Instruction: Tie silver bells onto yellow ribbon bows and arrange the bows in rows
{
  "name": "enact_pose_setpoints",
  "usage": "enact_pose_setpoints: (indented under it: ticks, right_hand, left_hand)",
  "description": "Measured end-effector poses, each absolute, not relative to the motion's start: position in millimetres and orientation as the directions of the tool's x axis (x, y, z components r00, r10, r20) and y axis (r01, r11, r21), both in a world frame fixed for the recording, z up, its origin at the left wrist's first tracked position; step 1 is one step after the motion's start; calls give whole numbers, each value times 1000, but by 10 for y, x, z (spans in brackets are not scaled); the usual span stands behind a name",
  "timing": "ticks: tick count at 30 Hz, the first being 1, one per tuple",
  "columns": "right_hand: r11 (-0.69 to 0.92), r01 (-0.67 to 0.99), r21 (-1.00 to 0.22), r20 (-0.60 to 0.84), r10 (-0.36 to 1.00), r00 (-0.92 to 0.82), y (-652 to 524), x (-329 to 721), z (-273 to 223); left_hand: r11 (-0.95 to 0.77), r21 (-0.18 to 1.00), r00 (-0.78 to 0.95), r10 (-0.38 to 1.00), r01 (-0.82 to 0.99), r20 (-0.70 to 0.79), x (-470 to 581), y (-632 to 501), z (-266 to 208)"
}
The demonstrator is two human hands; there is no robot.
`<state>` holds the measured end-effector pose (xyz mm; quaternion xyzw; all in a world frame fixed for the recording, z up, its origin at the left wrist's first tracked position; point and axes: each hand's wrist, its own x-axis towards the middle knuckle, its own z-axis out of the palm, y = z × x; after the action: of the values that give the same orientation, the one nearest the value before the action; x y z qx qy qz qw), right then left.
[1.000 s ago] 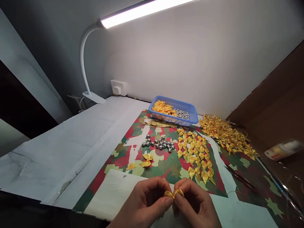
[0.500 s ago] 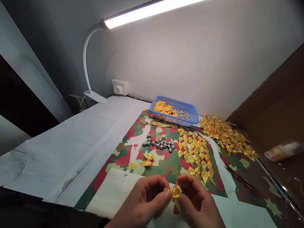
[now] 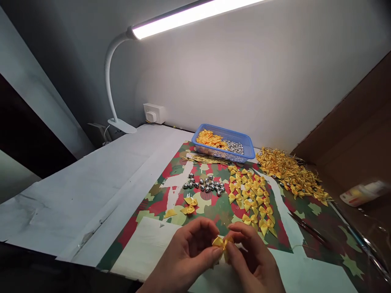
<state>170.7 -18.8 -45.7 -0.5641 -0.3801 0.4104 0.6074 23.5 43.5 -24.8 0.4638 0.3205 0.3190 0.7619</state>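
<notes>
Near the front edge of the table, a small yellow ribbon bow [image 3: 224, 243] is pinched between both hands. My left hand [image 3: 195, 248] grips its left side with thumb and fingers. On the right side, the thumb and fingers of my right hand [image 3: 252, 254] close on the same bow. Beyond them lie one loose yellow bow [image 3: 190, 206] and a scrap of yellow ribbon [image 3: 170, 213]. Silver bells [image 3: 207, 185] sit in a loose group farther back. Yellow bows [image 3: 250, 197] are laid out in rows to the right.
A blue basket [image 3: 224, 152] holds yellow bows and small silver pieces by the wall. Gold ties [image 3: 207, 160] lie before it. Right of it is a heap of finished-looking yellow bows [image 3: 290, 175]; a dark pointed tool [image 3: 308, 229] and a white bottle [image 3: 362, 193] are nearer.
The bow between my fingers has turned, so its loops now face me more. My right fingers have shifted left over it, and both hands are slightly closer together.
</notes>
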Motion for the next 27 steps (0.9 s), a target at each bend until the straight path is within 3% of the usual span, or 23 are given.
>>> enact_pose_setpoints:
  ticks: [4, 9, 13, 21, 27]
  right_hand:
    - [183, 301, -936, 273, 917, 292, -178, 1790, -390]
    - [172, 376, -911, 265, 941, 210, -115, 1793, -343]
    - [157, 321, -934, 219, 961, 167, -78, 1786, -362]
    - [-16, -168, -986, -34, 993, 110, 8, 1782, -405]
    - [-46, -130, -990, -72, 976, 205, -11, 1814, -336]
  left_hand:
    - [342, 921, 579, 796, -186, -179, 241, 427, -283]
    - [303, 933, 588, 797, -196, -135, 252, 405, -287]
    - [272, 952, 584, 799, -141, -142, 264, 407, -276]
    - [278, 952, 657, 743, -130, -128, 240, 443, -239]
    - [382, 913, 597, 769, -143, -229, 228, 462, -211]
